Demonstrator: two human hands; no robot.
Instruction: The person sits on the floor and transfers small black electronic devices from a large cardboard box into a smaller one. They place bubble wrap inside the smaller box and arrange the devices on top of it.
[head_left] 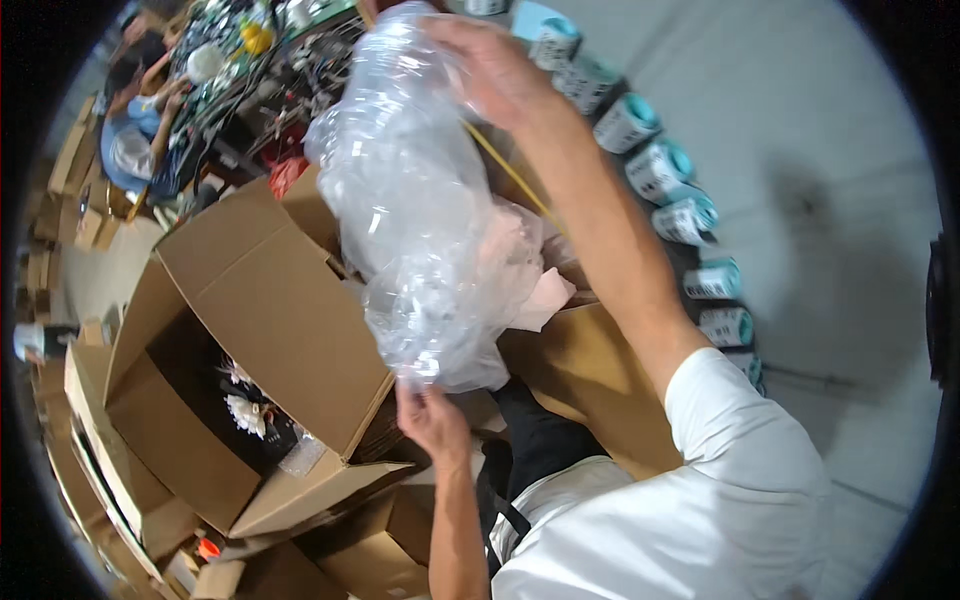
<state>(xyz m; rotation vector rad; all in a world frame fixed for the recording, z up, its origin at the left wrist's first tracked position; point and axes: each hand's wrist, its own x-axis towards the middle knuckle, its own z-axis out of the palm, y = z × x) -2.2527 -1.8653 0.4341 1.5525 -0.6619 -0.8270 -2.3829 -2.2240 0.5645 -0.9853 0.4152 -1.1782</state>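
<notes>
Both hands on it: from the head view I see my right hand (pixel 495 75) gripping the clear plastic bag (pixel 420 210) top centre, left hand (pixel 432 415) pinching its lower end (light, floppy, slippery I'd judge) above the open cardboard box (pixel 270 310).

We raise our right hand (pixel 495 75) high on a long, nearly straight arm in a white sleeve, fingers closed in a grip. Our left hand (pixel 432 418) sits low, fingertips pinched upward, forearm bare.
</notes>
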